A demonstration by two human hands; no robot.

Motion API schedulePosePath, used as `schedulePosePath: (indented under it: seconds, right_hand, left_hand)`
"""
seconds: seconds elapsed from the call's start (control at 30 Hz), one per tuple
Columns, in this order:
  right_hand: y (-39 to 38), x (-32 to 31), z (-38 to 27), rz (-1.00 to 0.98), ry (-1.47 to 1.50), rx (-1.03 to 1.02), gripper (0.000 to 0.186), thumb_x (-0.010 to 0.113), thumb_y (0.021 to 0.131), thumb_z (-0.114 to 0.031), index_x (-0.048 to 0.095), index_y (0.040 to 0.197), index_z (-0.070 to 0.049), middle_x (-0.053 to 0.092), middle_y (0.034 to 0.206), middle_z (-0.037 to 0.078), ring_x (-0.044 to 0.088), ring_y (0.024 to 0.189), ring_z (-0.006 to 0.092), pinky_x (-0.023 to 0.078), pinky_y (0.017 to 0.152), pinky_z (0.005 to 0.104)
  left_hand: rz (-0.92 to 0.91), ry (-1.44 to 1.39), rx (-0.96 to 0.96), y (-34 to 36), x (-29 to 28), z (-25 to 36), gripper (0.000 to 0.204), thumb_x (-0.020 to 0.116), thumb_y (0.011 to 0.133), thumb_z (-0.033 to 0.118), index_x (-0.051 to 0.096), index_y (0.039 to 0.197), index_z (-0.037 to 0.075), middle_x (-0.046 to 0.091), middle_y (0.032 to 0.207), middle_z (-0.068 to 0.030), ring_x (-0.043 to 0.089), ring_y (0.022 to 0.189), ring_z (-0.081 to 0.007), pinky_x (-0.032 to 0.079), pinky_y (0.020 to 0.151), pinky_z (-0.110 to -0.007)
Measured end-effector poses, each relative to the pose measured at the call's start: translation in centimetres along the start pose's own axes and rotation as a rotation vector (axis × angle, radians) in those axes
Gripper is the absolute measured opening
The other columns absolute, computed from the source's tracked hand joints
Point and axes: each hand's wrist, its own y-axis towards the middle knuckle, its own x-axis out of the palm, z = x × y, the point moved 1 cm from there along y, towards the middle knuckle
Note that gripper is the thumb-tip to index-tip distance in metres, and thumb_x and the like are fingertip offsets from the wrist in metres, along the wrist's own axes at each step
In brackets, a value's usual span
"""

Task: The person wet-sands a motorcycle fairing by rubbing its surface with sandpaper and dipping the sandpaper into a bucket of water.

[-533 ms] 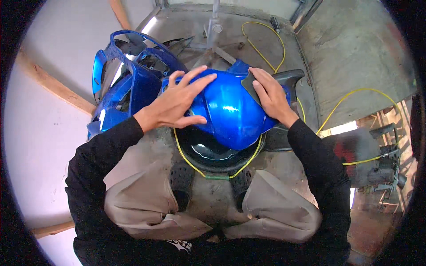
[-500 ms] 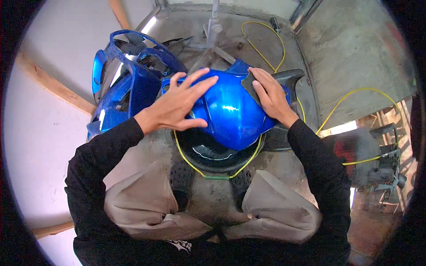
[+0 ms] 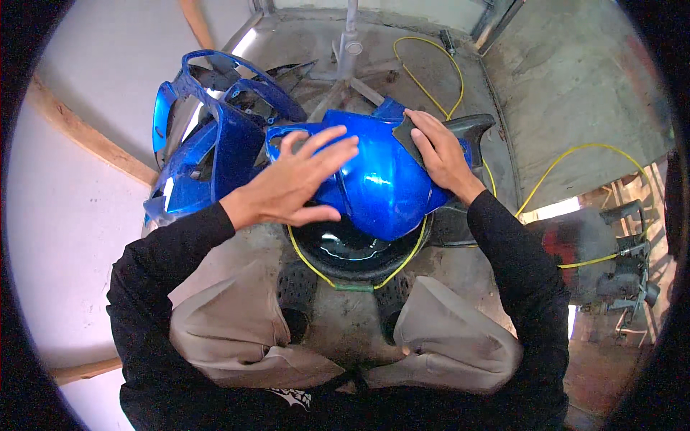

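Note:
A glossy blue curved motorcycle fairing panel (image 3: 377, 169) rests across a black basin (image 3: 345, 248) between my feet. My right hand (image 3: 443, 154) lies on the panel's right side, fingers together, pressing a dark grey-green piece of sandpaper (image 3: 408, 138) against the blue surface. Over the panel's left edge, my left hand (image 3: 298, 183) has its fingers spread and its thumb stretched out, with nothing in it. Whether its fingertips touch the panel I cannot tell. Water in the basin shows in front of the panel.
More blue fairing parts (image 3: 230, 136) stand at the left by the white wall. A metal stand (image 3: 350, 68) rises behind the panel. A yellow hose (image 3: 453, 75) loops over the floor at the back right. A dark machine (image 3: 596, 251) sits at the far right.
My left hand has shifted slightly down and right over the panel, its fingers a little more bent. My right hand and the sandpaper have barely moved.

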Motion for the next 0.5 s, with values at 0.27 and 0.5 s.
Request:
schedulePosePath:
  seconds: [0.27, 0.5]
  right_hand:
    - [0.3, -0.3, -0.1, -0.046, 0.101, 0.039, 0.059, 0.067, 0.104, -0.031, 0.055, 0.151, 0.003, 0.063, 0.15, 0.023, 0.059, 0.141, 0.0394, 0.042, 0.122, 0.0457]
    - [-0.5, -0.3, -0.8, -0.068, 0.001, 0.014, 0.075, 0.072, 0.1, -0.046, 0.051, 0.157, -0.001, 0.058, 0.156, 0.022, 0.052, 0.149, 0.0382, 0.038, 0.124, 0.0469]
  left_hand:
    - [0.082, -0.168, 0.085, 4.9, 1.0, -1.4, 0.074, 0.065, 0.102, 0.053, 0.048, 0.158, 0.007, 0.045, 0.168, -0.0176, 0.041, 0.155, -0.0381, 0.034, 0.12, -0.056]
    - [0.042, -0.098, 0.191, 8.5, 2.1, -1.7, 0.066, 0.061, 0.106, 0.047, 0.052, 0.157, 0.006, 0.051, 0.164, -0.0156, 0.044, 0.154, -0.0323, 0.035, 0.118, -0.056]
